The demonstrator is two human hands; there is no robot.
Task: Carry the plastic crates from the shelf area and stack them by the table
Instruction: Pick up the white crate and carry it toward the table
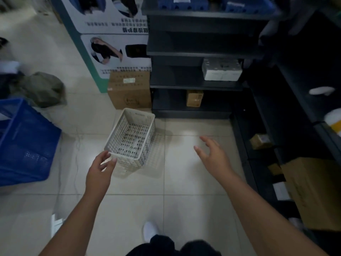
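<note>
1. the poster board (110, 24) ahead of me carries chinese print, upside down and too blurred for me to read.
2. the cardboard box (129, 89) below it bears a white label, also unreadable.

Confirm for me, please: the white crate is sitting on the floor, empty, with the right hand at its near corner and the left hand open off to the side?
The hands are swapped. In the head view, the left hand is at the near corner of the empty white crate on the floor, while the right hand is open, off to the side.

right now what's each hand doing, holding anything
Left hand: open, fingers at the near corner of the white crate, not gripping it yet.
Right hand: open, fingers spread, holding nothing, apart from the crate.
</note>
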